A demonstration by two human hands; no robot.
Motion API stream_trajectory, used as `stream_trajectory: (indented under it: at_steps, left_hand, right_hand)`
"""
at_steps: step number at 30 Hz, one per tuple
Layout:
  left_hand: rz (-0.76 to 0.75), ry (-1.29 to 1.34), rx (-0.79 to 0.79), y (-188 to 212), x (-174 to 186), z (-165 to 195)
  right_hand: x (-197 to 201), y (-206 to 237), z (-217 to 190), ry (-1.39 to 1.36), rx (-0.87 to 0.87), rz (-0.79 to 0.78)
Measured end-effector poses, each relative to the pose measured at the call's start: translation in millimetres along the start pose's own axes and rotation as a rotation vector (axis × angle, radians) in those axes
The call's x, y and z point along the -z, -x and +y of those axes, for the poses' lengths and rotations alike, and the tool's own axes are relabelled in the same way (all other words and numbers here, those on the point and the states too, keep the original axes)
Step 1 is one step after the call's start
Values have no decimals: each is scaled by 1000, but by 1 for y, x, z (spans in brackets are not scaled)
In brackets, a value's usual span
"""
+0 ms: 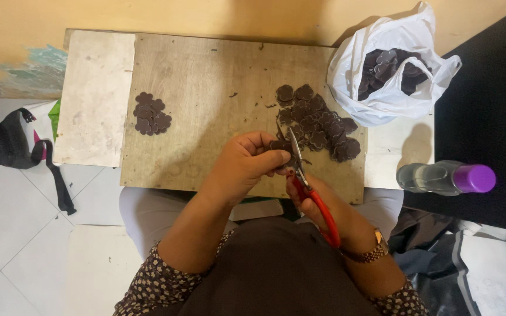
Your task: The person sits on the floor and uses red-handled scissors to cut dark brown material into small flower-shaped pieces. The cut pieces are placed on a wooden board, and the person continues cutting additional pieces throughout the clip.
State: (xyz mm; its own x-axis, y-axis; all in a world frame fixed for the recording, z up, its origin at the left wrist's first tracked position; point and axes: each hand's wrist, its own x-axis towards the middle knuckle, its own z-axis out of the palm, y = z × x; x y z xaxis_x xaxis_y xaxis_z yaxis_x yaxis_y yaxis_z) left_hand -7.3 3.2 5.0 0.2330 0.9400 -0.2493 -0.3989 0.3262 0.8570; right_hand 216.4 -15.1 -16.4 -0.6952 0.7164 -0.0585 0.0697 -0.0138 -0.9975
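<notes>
Both forearms come up from the bottom of the view and meet over the near edge of the table (218, 76), elbows bent and tucked in close to the body. The left hand (247, 161) is curled over with the knuckles up, fingers pinched tight on a small dark brown flower-shaped piece (279, 145), held just above the wood. The right hand (311, 202) sits right beside it, almost touching, wrapped around the red handles of a pair of scissors (306, 181), blades pointing away from the body and up against that piece. Can't really tell how wide the blades are open, the left fingers cover where they meet the piece. The right palm is mostly hidden under the handles too, and there's a gold-coloured watch (370, 251) on that wrist. Just past the hands is a loose heap of flower pieces (320, 123), a smaller stack (150, 114) sits well off to the left, and a white plastic bag (393, 88) at the far right corner holds more. A clear bottle with a purple cap (446, 177) lies beside the table's right end.
</notes>
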Motion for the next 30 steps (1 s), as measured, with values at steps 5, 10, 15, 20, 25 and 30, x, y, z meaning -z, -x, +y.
stream_trajectory:
  at_steps: [5, 10, 15, 20, 25, 30]
  left_hand:
    - [26, 24, -19, -2, -3, -1]
    - [31, 30, -11, -2, -4, -2]
    - [19, 87, 12, -4, -7, -7]
    - [52, 98, 41, -7, -10, -14]
    - [40, 109, 15, -9, -8, -18]
    - [57, 70, -32, -8, -10, -22]
  right_hand:
    - [-2, -2, 3, 43, -2, 40]
    - [-4, -5, -1, 1, 9, 46]
    - [-12, -10, -1, -51, 44, 84]
    - [-16, -8, 5, -112, 29, 107]
    - [-15, -7, 9, -71, 3, 142]
    - [-18, -10, 7, -9, -14, 183]
